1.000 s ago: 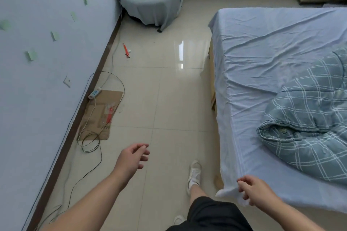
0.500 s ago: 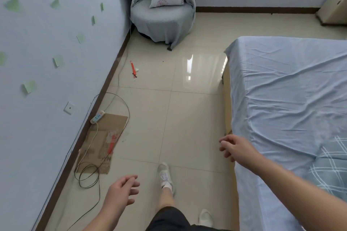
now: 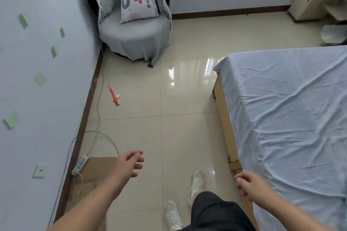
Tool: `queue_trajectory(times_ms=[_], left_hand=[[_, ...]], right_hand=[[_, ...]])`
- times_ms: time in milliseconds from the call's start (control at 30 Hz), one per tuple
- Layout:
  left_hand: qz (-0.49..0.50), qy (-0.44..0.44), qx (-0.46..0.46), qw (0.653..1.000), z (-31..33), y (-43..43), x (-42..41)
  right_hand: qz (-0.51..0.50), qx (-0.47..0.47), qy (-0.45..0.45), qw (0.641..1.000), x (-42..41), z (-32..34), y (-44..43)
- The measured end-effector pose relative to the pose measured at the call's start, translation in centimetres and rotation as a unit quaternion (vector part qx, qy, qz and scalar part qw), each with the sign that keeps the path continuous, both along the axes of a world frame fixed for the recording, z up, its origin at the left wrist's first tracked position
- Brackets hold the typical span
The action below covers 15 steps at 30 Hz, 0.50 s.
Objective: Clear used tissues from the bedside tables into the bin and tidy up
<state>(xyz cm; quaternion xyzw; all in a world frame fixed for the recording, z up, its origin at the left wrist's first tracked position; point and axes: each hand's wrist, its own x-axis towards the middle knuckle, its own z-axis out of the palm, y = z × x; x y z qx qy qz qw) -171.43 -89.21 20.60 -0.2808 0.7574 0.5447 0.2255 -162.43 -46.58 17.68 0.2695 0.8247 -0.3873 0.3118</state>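
Hands: your left hand (image 3: 129, 165) loose, fingers spread, empty | your right hand (image 3: 247, 182) loosely curled, empty, beside bed (image 3: 291, 118) edge | white wad (image 3: 118, 96), perhaps tissue, on floor (image 3: 184, 137) just beside red stick (image 3: 113, 95), near wall (image 3: 37, 99)

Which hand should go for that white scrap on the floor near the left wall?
Left, probably. The left hand is empty and on the side of the wall, nearer the scrap; the right hand hangs by the bed, farther across.
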Motion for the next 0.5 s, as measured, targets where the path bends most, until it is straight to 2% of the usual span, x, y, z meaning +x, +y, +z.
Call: queue_trajectory(times_ms=[133,267,367,500], left_hand=[[-0.031,0.018,-0.012,0.999,0.3,2.3,-10.4],[-0.028,0.004,-0.030,0.999,0.1,3.5,-18.4],[-0.003,-0.016,-0.043,0.999,0.2,3.4,-22.9],[0.030,-0.040,-0.054,0.997,-0.5,3.0,-28.9]], right_hand=[[-0.066,-0.006,-0.037,0.997,-5.8,-2.8,2.2],[-0.077,-0.019,-0.037,0.996,-15.8,-4.4,4.0],[-0.055,-0.032,-0.021,0.998,-25.9,-2.4,4.5],[-0.004,-0.047,0.046,0.998,-40.7,3.1,5.2]])
